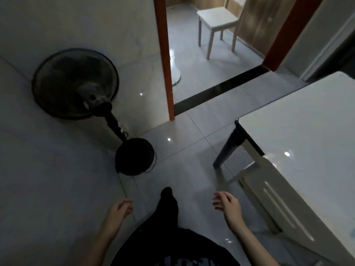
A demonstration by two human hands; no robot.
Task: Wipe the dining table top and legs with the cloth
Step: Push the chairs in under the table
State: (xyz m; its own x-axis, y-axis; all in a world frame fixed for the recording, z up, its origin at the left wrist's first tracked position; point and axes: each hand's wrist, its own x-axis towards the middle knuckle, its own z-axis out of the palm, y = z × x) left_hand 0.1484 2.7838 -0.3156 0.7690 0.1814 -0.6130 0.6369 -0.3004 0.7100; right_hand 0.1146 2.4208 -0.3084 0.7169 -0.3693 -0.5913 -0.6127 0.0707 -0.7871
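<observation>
From my feed the dining table [307, 131] fills the right side, its glossy white top cut off by the right and lower edges, so I see only one corner of it. One dark table leg [228, 148] shows under that corner, standing on the grey tiled floor [57, 179]; the other legs are out of view. A white chair [276, 202] is pushed in against the table's near edge, only its slatted back and part of its frame showing. Both hands hang low in front of me, apart from the table: the left hand [120, 208] and the right hand [227, 203] each have loosely curled fingers and hold nothing. Between them a dark-clothed leg [167, 206] points forward. One black standing fan [76, 83] leans by the wall on the left, its round base [134, 156] on the floor. Past an orange door frame [165, 54] stands a second white chair [217, 16], its back cut off at the top, and a white round foot [175, 75] half hidden behind the frame.
</observation>
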